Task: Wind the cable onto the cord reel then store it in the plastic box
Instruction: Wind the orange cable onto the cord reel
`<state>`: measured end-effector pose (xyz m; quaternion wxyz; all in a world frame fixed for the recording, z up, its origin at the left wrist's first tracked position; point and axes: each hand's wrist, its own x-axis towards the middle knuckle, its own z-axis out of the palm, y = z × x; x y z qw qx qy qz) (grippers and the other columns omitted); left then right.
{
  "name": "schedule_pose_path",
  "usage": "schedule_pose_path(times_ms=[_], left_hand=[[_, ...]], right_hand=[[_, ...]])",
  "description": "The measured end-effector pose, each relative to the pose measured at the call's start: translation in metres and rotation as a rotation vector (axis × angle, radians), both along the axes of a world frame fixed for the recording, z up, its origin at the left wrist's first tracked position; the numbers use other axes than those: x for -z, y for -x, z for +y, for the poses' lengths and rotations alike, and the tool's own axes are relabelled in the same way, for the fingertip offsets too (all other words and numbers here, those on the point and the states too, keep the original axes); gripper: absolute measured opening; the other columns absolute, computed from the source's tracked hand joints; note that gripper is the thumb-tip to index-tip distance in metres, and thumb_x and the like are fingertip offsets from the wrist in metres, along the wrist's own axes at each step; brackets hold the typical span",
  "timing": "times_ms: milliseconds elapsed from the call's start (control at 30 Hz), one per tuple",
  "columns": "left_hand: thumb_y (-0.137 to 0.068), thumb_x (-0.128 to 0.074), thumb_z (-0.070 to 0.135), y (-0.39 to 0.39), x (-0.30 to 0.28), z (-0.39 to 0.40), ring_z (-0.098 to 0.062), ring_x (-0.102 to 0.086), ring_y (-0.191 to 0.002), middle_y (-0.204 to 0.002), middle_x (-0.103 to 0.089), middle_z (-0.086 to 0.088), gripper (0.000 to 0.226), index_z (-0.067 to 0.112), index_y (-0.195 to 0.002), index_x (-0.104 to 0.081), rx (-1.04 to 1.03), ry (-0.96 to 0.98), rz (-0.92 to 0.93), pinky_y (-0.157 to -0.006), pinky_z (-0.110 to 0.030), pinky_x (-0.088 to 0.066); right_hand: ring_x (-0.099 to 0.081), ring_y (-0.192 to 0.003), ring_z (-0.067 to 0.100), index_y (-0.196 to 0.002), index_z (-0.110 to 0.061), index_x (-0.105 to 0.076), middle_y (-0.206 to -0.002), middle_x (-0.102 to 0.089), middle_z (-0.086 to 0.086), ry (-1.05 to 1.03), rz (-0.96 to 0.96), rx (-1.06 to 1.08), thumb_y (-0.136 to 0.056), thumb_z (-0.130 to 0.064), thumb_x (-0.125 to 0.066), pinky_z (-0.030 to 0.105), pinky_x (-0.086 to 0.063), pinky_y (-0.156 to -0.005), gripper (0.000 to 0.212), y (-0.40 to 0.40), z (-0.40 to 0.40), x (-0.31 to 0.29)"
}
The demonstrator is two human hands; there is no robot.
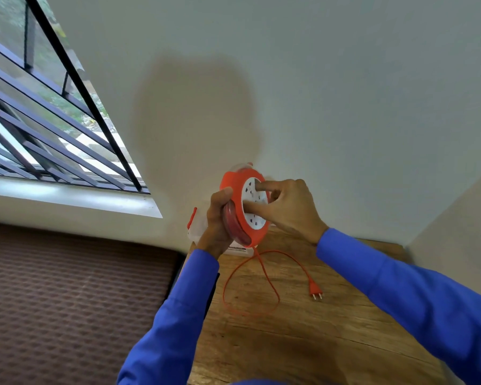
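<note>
An orange cord reel (233, 184) with a white socket face is held upright above the wooden table (303, 329). My left hand (218, 218) grips its rim from the left side. My right hand (286, 204) presses fingers on the white face. An orange cable (264, 276) hangs from the reel's bottom and loops loosely on the table, ending in an orange plug (315, 289). The clear plastic box (199, 225) with an orange latch stands behind my left hand against the wall, mostly hidden.
A pale wall stands directly behind the table, with a corner at the right. A barred window (53, 120) and its sill lie to the left. A brown patterned surface (67, 301) sits below the window, left of the table.
</note>
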<state>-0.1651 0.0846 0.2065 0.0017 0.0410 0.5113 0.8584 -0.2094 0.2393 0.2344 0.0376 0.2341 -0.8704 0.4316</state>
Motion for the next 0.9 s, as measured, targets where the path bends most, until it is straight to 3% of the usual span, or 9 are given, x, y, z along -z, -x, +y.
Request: schedule_pose_path(times_ms=[100, 200, 300, 400, 633, 700, 733, 833, 900], left_hand=[[-0.066, -0.084, 0.07, -0.001, 0.0, -0.001, -0.031, -0.071, -0.114, -0.123, -0.075, -0.008, 0.087, 0.028, -0.14, -0.066, -0.037, 0.048, 0.029, -0.099, -0.053, -0.057], [-0.066, -0.084, 0.072, 0.001, 0.003, -0.002, -0.039, -0.064, -0.117, -0.129, -0.066, -0.018, 0.097, 0.025, -0.146, -0.059, -0.071, 0.083, 0.018, -0.102, -0.062, -0.051], [-0.072, -0.082, 0.068, 0.009, 0.007, -0.006, -0.052, -0.061, -0.114, -0.132, -0.055, -0.04, 0.117, 0.006, -0.16, -0.036, -0.035, 0.115, 0.01, -0.099, -0.073, -0.052], [-0.074, -0.079, 0.068, 0.005, 0.009, -0.01, -0.041, -0.066, -0.112, -0.127, -0.067, -0.021, 0.096, 0.02, -0.151, -0.051, -0.069, 0.098, 0.061, -0.096, -0.06, -0.058], [-0.068, -0.081, 0.069, 0.003, 0.003, -0.013, -0.032, -0.072, -0.11, -0.121, -0.075, -0.008, 0.095, 0.015, -0.142, -0.056, -0.094, -0.08, 0.042, -0.088, -0.045, -0.061], [-0.067, -0.081, 0.069, 0.001, 0.0, -0.015, -0.032, -0.073, -0.109, -0.119, -0.077, -0.007, 0.083, 0.021, -0.133, -0.069, -0.064, -0.12, 0.052, -0.088, -0.044, -0.062], [-0.067, -0.081, 0.068, 0.0, -0.001, -0.016, -0.033, -0.071, -0.113, -0.122, -0.076, -0.009, 0.083, 0.019, -0.133, -0.071, -0.058, -0.142, 0.043, -0.091, -0.046, -0.061], [-0.069, -0.081, 0.066, 0.001, 0.005, -0.02, -0.042, -0.059, -0.121, -0.134, -0.062, -0.022, 0.107, 0.004, -0.151, -0.051, 0.019, -0.148, -0.052, -0.103, -0.056, -0.048], [-0.072, -0.079, 0.065, -0.001, 0.01, -0.018, -0.04, -0.06, -0.119, -0.134, -0.06, -0.022, 0.112, 0.004, -0.158, -0.04, 0.118, -0.15, -0.079, -0.101, -0.054, -0.049]], right_hand=[[-0.065, -0.051, 0.003, -0.083, -0.025, -0.085, -0.063, -0.075, -0.012, 0.109, -0.045, 0.056, -0.082, -0.071, -0.07, 0.023, -0.052, -0.052, 0.049, 0.0, -0.005, 0.001], [-0.053, -0.04, 0.01, -0.056, -0.009, -0.069, -0.041, -0.056, -0.007, 0.196, -0.276, 0.189, -0.092, -0.067, -0.066, 0.025, -0.045, -0.055, 0.069, -0.002, -0.012, -0.002], [-0.043, -0.034, 0.009, -0.066, -0.007, -0.071, -0.04, -0.049, -0.004, 0.269, -0.655, 0.245, -0.095, -0.068, -0.059, 0.025, -0.041, -0.05, 0.069, -0.007, -0.014, -0.01], [-0.029, -0.036, 0.01, -0.072, -0.007, -0.076, -0.042, -0.041, -0.003, 0.277, -0.905, 0.147, -0.103, -0.056, -0.052, 0.023, -0.027, -0.043, 0.063, -0.013, -0.013, -0.019], [-0.051, -0.055, 0.011, -0.085, -0.011, -0.081, -0.06, -0.064, 0.002, 0.391, -0.811, -0.117, -0.098, -0.023, -0.059, 0.022, -0.042, -0.057, 0.028, -0.034, 0.0, -0.009], [-0.066, -0.088, 0.009, -0.093, -0.014, -0.084, -0.09, -0.074, -0.01, 0.261, -0.594, -0.21, -0.098, -0.013, -0.061, 0.022, -0.055, -0.077, 0.023, -0.036, 0.007, -0.002], [-0.066, -0.101, 0.011, -0.107, -0.018, -0.084, -0.103, -0.071, -0.012, 0.122, -0.317, -0.264, -0.1, -0.015, -0.06, 0.024, -0.058, -0.082, 0.025, -0.036, 0.012, 0.002], [-0.058, -0.103, 0.024, -0.129, -0.027, -0.074, -0.129, -0.061, 0.009, -0.496, 0.621, -0.408, -0.098, -0.023, -0.062, 0.037, -0.056, -0.074, 0.033, -0.024, 0.027, 0.014], [-0.058, -0.111, 0.032, -0.128, -0.029, -0.068, -0.149, -0.055, 0.019, -0.704, 0.899, -0.474, -0.097, -0.017, -0.065, 0.046, -0.055, -0.077, 0.034, -0.015, 0.034, 0.008]])
